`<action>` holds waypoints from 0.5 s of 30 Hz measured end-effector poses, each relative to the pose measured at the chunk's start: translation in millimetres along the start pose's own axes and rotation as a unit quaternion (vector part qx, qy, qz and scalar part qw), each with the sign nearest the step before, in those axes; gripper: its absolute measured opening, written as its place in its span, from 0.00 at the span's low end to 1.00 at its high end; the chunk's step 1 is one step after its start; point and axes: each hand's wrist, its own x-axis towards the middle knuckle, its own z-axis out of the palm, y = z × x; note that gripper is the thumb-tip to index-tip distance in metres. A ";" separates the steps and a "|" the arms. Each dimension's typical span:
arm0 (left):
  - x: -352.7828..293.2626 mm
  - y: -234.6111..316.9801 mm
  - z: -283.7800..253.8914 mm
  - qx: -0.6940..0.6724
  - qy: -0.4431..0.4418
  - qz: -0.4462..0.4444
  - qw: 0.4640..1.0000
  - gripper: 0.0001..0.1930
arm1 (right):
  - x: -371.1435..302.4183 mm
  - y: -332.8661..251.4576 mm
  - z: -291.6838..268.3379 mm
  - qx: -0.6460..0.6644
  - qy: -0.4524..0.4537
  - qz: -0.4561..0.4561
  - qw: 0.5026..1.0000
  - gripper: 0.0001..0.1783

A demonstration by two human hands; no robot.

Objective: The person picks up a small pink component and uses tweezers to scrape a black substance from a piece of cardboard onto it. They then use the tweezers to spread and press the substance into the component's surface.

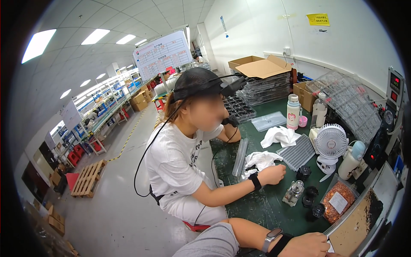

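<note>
- One wooden pallet away on the left, rough slats lying on smooth grey floor.
- Now the co-worker, seated at the desk in a soft white T-shirt; that person's hand is over the desktop, digits curled, and whether it holds anything we cannot tell.
- Just beyond that wrist, a crumpled white cloth, all folds, with a long clear plastic sleeve to its left.
- Across to a flat grey tray, finely ribbed; below it a small squared clear bottle with a shiny metal top, and squat black round parts close by.
- Here comes the wearer's left hand, in from the lower edge, knuckles up, fingers bent; pads hidden, so no telling whether they grip or merely rest.
- A clear bag of coppery little pieces, lumpy and glinting, sits beyond it.
- Only a sliver of what looks like the right hand; its fingers' state cannot be told.
- And the tan panel, flat, black-flecked, at lower right: up and rightward from the left fingers, right beside them, long axis slanting towards upper right. Which hand is nearer? Too cropped to call.
</note>
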 end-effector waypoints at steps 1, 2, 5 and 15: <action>-0.2 -0.2 0.1 0.000 0.000 0.000 1.000 0.09 | -0.2 1.8 0.3 -0.003 -0.004 -0.005 1.000 0.27; 0.2 -0.2 0.1 0.000 0.000 0.001 1.000 0.09 | -0.1 1.4 -0.1 -0.003 -0.004 -0.005 1.000 0.27; 1.1 -0.4 -0.7 0.000 -0.003 0.001 1.000 0.09 | 0.4 0.5 -0.9 -0.011 -0.008 0.003 1.000 0.26; 0.9 2.4 -3.4 0.005 -0.001 -0.003 1.000 0.09 | 2.2 -3.2 -1.5 -0.026 -0.026 0.004 0.999 0.26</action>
